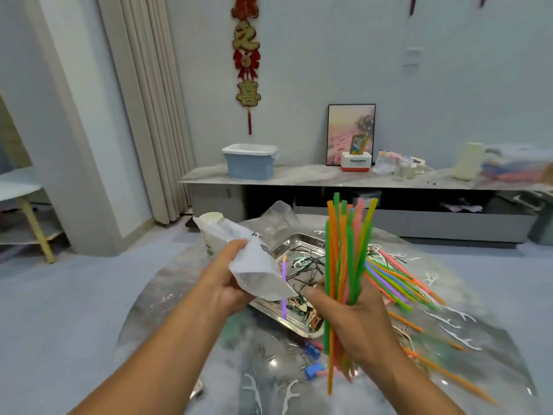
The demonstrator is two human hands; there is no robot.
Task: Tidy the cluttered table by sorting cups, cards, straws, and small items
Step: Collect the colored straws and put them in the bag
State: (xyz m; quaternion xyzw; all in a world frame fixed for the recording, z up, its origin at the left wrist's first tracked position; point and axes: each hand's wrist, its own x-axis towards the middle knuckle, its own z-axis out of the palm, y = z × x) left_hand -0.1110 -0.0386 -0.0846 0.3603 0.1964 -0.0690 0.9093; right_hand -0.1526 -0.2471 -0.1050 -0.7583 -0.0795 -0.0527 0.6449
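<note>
**Straws in one fist, plastic bag in the other**

The right hand clenches a bundle of thin, matte straws, orange, green and pink, standing upright above the round, glossy marbled table. The left hand pinches a crinkled translucent plastic bag, its mouth facing the straws. Below, a shiny rectangular metal tray at the table's centre holds dark hairpins, a purple candle and small wooden hearts. More straws fan out loose toward the table's right edge. A paper cup stands at the far-left edge, partly hidden behind the bag.
</note>
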